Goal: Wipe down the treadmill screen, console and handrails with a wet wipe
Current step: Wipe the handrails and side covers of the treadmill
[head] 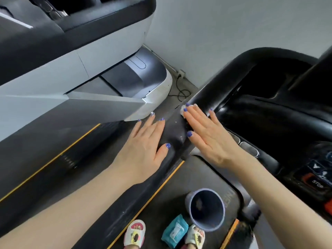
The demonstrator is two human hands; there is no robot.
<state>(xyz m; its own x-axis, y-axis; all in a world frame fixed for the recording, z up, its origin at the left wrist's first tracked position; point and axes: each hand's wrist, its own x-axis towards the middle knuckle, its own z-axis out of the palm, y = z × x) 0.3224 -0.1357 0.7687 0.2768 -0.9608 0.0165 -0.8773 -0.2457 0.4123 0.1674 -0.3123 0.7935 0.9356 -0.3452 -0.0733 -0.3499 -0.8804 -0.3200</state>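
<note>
1. Here your left hand [143,150] lies flat on the black handrail [172,141], fingers straight and together, thumb stretched across the rail's top, holding nothing.
2. Your right hand [206,137] reaches further up the same rail, palm down, fingers straight and spread, pressing a white wipe [183,110] that peeks out under the fingertips.
3. Both forearms extend forward, nearly parallel.
4. The console [269,114] sits just right of your right hand.
</note>
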